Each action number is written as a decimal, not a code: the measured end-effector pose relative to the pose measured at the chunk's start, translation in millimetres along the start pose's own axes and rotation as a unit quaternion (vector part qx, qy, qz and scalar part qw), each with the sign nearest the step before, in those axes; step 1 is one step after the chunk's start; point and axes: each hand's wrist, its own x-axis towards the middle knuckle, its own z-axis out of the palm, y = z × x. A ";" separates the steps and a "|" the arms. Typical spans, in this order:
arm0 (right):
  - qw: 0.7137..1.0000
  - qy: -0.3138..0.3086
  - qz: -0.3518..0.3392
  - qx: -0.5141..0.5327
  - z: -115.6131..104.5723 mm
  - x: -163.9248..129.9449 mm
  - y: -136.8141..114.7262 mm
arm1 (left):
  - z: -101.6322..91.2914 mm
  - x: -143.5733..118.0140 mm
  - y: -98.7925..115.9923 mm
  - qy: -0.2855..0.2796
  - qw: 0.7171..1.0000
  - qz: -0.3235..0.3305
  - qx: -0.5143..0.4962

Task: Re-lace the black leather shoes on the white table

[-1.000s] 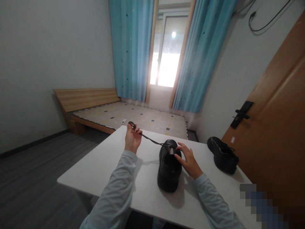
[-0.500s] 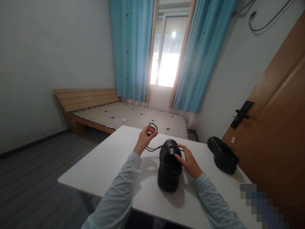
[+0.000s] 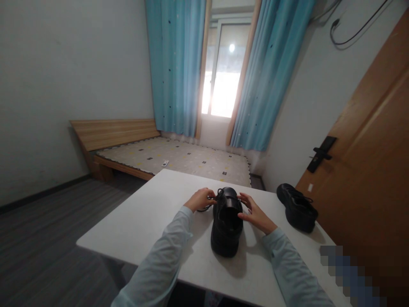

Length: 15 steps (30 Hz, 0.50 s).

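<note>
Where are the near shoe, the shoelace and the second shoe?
near shoe [image 3: 226,238], head view, on the heel end nearest the camera.
shoelace [image 3: 204,209], head view, on the loop below the left hand [image 3: 200,199].
second shoe [image 3: 297,209], head view, on its upper, at the table's right edge.

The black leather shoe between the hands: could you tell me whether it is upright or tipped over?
Upright. The black leather shoe rests on its sole on the white table, opening upward, heel toward the camera.

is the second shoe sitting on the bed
No, the second shoe rests on the white table, right of the shoe between both hands.
</note>
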 end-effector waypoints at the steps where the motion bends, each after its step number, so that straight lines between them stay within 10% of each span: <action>1: 1.000 -0.014 0.009 0.017 -1.2 0.0 0.1 | 0.1 -0.2 1.1 -0.010 1.000 -0.002 0.001; 15: 0.994 -0.051 0.037 0.094 -2.7 1.0 15.7 | 4.1 6.6 -1.0 -0.019 0.964 -0.068 -0.257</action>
